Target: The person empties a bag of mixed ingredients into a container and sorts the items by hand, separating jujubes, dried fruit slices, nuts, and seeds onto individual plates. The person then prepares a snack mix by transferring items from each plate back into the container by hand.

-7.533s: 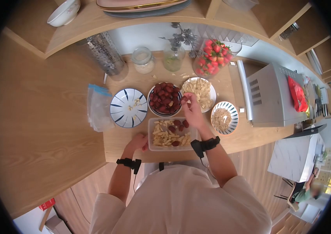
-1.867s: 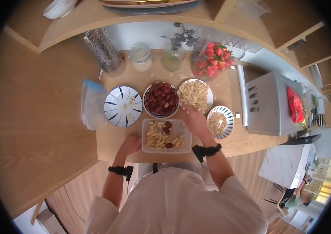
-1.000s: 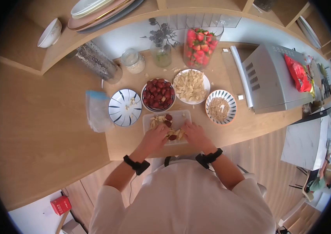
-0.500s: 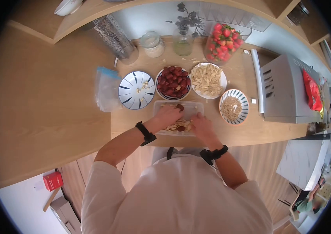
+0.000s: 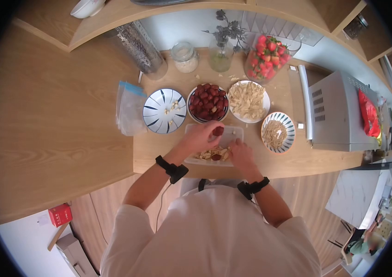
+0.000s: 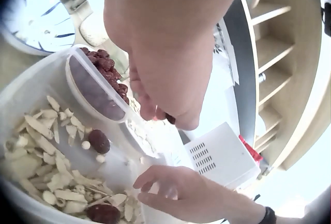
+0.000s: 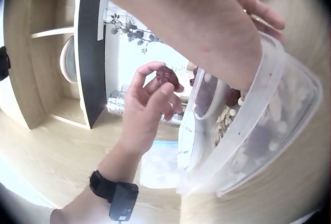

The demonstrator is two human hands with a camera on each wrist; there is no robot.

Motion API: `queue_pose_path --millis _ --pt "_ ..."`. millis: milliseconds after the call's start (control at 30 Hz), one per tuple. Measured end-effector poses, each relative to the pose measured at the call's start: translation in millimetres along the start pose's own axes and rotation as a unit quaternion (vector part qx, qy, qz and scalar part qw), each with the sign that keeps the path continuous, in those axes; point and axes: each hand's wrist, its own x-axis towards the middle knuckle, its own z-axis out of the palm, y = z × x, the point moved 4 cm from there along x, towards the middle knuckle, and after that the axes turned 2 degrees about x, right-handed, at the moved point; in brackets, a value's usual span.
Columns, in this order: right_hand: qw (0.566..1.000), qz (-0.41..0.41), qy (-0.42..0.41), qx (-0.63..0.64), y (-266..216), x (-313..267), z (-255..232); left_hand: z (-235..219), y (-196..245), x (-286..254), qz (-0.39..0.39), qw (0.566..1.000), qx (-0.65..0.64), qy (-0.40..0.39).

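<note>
My left hand (image 5: 203,137) pinches a dark red date (image 7: 168,77) between thumb and fingertips, raised over the back of a clear plastic container (image 5: 189,161). In the right wrist view the date shows wrinkled skin and stands clear of the container. My right hand (image 6: 189,193) grips the container's right side at the rim, its thumb and fingers curved about the edge. Inside the container lie pale sliced roots, small round white pieces and dark dates (image 6: 99,141). Behind it a bowl (image 5: 227,113) holds a heap of red dates.
Right of the dates is a plate of pale slices (image 5: 250,99), with a striped bowl of thin strips (image 5: 277,133) nearer. A striped plate (image 5: 156,118) and plastic bags (image 5: 129,113) lie left. Glass jars, strawberries (image 5: 266,60) and a silver appliance (image 5: 339,111) stand around the back and right.
My left hand has moved from the container's left edge into it, then lifted a date. My right hand has gone from the date bowl to the container's right side.
</note>
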Motion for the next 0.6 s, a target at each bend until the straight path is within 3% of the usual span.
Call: queue_pose_path --millis 133,267,333,467,600 --pt "1.000 0.007 0.004 0.005 -1.8 -1.3 -3.4 -2.3 -17.5 -11.3 -0.076 0.979 -0.120 0.145" --pt "1.000 0.015 0.002 0.014 -2.6 -1.2 -4.6 -14.6 -26.3 -17.0 -0.063 0.962 -0.133 0.228" --pt "1.000 0.013 0.010 0.014 -1.9 -0.2 -3.4 -23.4 -39.2 -16.5 -0.095 0.955 -0.082 0.268" --pt "0.997 0.000 0.056 0.046 1.4 -1.7 -4.4 -34.5 -60.4 -8.7 -0.123 0.943 -0.110 0.290" --pt "0.991 -0.031 0.089 0.097 1.9 -2.1 -10.5 -35.5 -76.6 -5.0 -0.179 0.953 -0.029 0.244"
